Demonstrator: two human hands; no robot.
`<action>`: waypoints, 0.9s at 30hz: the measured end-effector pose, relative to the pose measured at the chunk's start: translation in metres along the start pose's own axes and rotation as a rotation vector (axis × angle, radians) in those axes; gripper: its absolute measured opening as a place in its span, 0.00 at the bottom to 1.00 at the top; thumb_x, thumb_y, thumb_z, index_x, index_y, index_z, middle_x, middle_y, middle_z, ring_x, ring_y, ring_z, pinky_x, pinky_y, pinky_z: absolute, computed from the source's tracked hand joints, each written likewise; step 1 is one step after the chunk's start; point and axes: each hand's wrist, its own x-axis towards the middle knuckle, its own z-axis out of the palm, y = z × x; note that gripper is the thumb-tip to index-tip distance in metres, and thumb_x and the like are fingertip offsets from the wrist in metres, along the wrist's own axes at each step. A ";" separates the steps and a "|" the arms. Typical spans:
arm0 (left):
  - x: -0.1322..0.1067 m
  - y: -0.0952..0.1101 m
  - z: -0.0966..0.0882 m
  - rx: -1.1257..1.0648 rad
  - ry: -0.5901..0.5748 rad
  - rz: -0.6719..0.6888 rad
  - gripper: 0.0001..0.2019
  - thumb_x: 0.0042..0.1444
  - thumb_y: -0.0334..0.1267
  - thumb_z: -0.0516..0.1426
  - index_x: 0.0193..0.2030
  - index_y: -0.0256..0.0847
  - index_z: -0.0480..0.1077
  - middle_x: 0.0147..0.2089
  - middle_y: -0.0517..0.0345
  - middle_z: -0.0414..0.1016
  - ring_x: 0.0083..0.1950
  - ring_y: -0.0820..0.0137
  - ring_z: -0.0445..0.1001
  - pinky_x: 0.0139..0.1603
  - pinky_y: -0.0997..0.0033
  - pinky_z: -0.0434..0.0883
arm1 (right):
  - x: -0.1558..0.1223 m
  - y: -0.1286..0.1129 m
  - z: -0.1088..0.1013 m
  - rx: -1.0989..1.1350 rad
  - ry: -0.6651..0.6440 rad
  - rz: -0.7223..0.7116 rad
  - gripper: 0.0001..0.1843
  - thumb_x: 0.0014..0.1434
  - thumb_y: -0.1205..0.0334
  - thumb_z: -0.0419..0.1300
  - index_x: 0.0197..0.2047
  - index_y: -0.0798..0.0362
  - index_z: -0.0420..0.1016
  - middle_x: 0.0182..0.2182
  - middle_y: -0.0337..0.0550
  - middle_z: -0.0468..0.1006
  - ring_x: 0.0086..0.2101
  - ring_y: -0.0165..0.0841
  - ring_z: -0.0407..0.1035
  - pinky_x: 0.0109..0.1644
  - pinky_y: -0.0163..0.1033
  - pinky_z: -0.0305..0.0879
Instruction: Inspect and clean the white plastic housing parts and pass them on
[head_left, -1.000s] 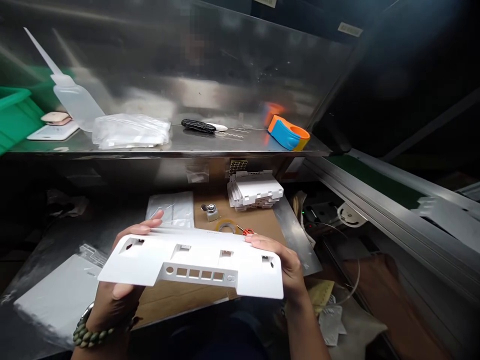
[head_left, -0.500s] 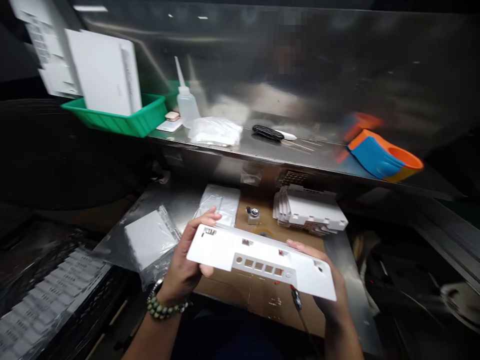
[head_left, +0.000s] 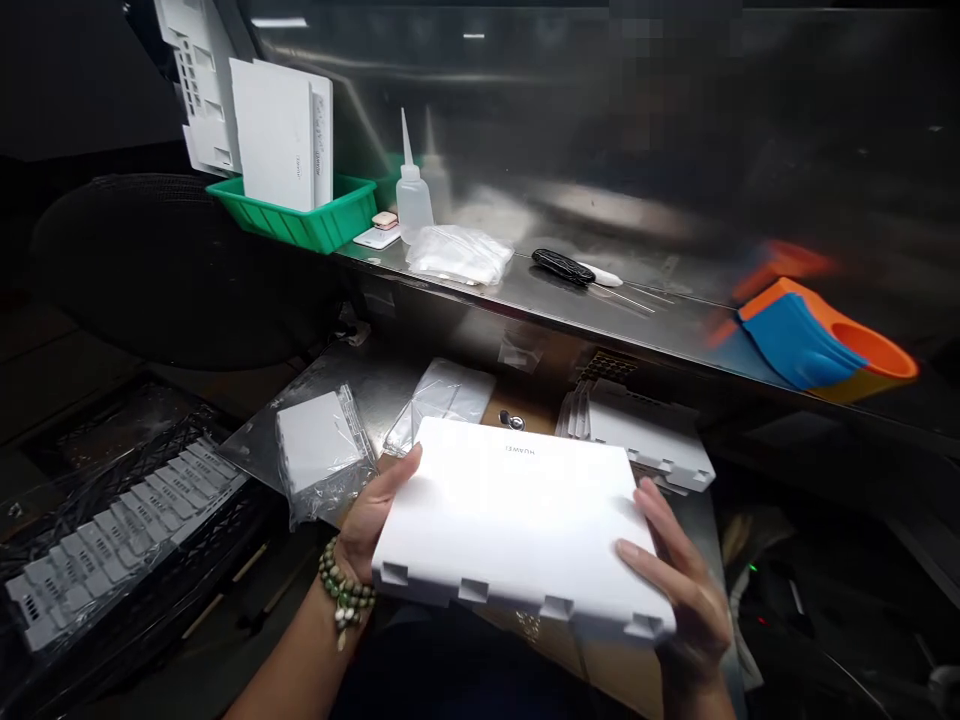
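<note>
Between my two hands is a white plastic device cover [head_left: 517, 520], tilted with its broad face up, the word HUAWEI along its far edge and notches along the near edge. My left hand [head_left: 375, 520] grips its left end, thumb on top. At the right end, my right hand [head_left: 682, 580] holds it with fingers lying over the face. A small glass jar with a metal lid [head_left: 513, 421] shows just past its far edge. Behind to the right stand several similar white covers [head_left: 645, 430]. Much of the brown cardboard [head_left: 622, 660] beneath is hidden.
A metal shelf [head_left: 517, 305] crosses ahead, carrying a green bin [head_left: 307, 225] with white panels, a squeeze bottle [head_left: 414, 205], plastic bags [head_left: 457, 255], screwdrivers [head_left: 562, 266] and a blue-orange holder [head_left: 817, 340]. Left are a bagged white cover [head_left: 319, 440] and a crate of white parts [head_left: 127, 530].
The cover has been turned in my hands: its narrow side with port holes faced me before, and now its broad lettered face does. The view has shifted left.
</note>
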 end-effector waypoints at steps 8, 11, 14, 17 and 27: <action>0.004 -0.019 0.009 -0.040 0.006 0.156 0.43 0.60 0.75 0.41 0.73 0.51 0.58 0.68 0.49 0.72 0.71 0.47 0.67 0.69 0.45 0.66 | -0.018 -0.006 -0.012 0.306 0.190 0.711 0.25 0.71 0.47 0.55 0.65 0.49 0.74 0.57 0.55 0.80 0.54 0.50 0.78 0.52 0.52 0.80; 0.005 -0.021 0.015 -0.080 -0.007 0.151 0.44 0.60 0.75 0.41 0.73 0.49 0.57 0.68 0.46 0.71 0.70 0.47 0.67 0.68 0.47 0.67 | -0.027 -0.013 -0.014 0.356 0.161 0.714 0.26 0.70 0.44 0.55 0.61 0.51 0.77 0.58 0.54 0.79 0.55 0.52 0.77 0.50 0.51 0.80; 0.004 -0.021 0.021 -0.073 0.016 0.153 0.45 0.58 0.77 0.41 0.73 0.49 0.57 0.67 0.47 0.73 0.68 0.45 0.70 0.65 0.46 0.69 | -0.028 -0.017 -0.015 0.291 0.168 0.711 0.25 0.70 0.45 0.56 0.61 0.50 0.78 0.57 0.52 0.80 0.57 0.51 0.75 0.55 0.51 0.78; 0.003 -0.023 0.026 0.007 0.090 0.157 0.46 0.57 0.79 0.38 0.71 0.51 0.61 0.65 0.48 0.75 0.65 0.43 0.73 0.62 0.39 0.71 | -0.027 -0.018 -0.016 0.315 0.155 0.705 0.25 0.70 0.45 0.55 0.62 0.49 0.77 0.58 0.51 0.80 0.58 0.50 0.75 0.59 0.51 0.75; 0.010 -0.029 0.029 -0.008 0.132 0.076 0.48 0.56 0.79 0.39 0.63 0.41 0.70 0.57 0.44 0.80 0.64 0.41 0.73 0.61 0.37 0.72 | -0.023 -0.015 -0.022 0.291 0.144 0.675 0.23 0.72 0.47 0.54 0.62 0.46 0.77 0.59 0.47 0.79 0.59 0.48 0.74 0.60 0.51 0.75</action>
